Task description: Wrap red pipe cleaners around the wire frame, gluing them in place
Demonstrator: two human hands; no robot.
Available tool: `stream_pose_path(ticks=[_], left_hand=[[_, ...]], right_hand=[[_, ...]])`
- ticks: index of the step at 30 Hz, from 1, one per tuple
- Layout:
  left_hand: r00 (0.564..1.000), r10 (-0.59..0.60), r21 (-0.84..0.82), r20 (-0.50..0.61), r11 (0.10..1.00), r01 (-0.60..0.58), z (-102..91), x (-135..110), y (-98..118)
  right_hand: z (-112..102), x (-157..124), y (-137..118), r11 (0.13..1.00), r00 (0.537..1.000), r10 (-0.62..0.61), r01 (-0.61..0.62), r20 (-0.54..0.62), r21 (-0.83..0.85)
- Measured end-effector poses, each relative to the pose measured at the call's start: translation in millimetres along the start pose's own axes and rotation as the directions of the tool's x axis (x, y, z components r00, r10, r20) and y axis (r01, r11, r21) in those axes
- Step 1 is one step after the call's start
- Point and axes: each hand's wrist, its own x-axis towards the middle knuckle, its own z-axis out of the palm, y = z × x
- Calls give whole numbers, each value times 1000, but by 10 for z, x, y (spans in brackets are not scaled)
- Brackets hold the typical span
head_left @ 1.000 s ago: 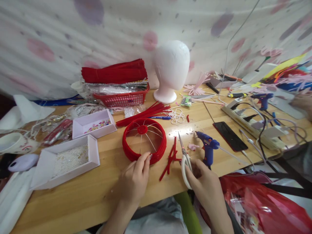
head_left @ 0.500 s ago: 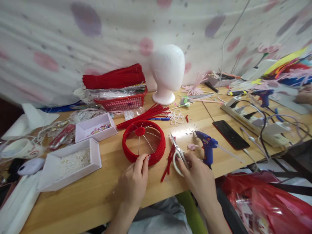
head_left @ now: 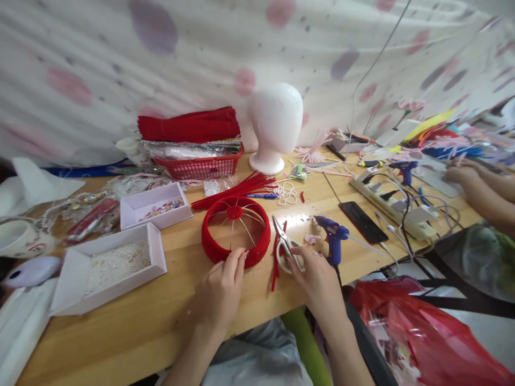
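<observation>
The near rim of a round red-wrapped wire frame is pinched between the thumb and fingers of my left hand. Thin bare wires run from the frame's small red centre disc to its thick band. My right hand has its thumb and fingers closed about the white handles of a pair of scissors. The scissors lie at table level with their blades pointing away, slightly apart. Beneath and beside them are narrow red strips. A blue glue gun rests just right of the scissors.
Behind the frame lie red stems, a pen and a red basket. A white foam head stands at the back. Boxes of beads sit left. A phone and power strip lie right, near another person's hands.
The view has swung slightly right, showing more of the other person's arms. My right hand has shifted a little forward at the scissors' handles. My left hand keeps its pinch on the rim.
</observation>
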Motion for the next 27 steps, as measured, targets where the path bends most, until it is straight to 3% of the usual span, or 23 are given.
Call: stream_pose_path(ticks=[5,10,15,22,27], left_hand=[[1000,2,-26,15,1000,-1,22,-22,-24],[999,6,-31,31,999,-5,37,-41,-52],[999,8,-38,34,999,-6,46,-36,-58],[1000,7,-54,23,999,-6,36,-16,-48],[1000,5,-68,20,998,-3,42,-11,-49]], right_hand=[[29,101,-262,973,980,-197,193,14,128],[183,200,-419,960,971,-236,227,37,164],[169,219,-411,893,953,-299,264,43,364],[26,290,-475,688,983,-178,159,-48,708],[-201,496,-440,589,991,-44,131,-130,798]])
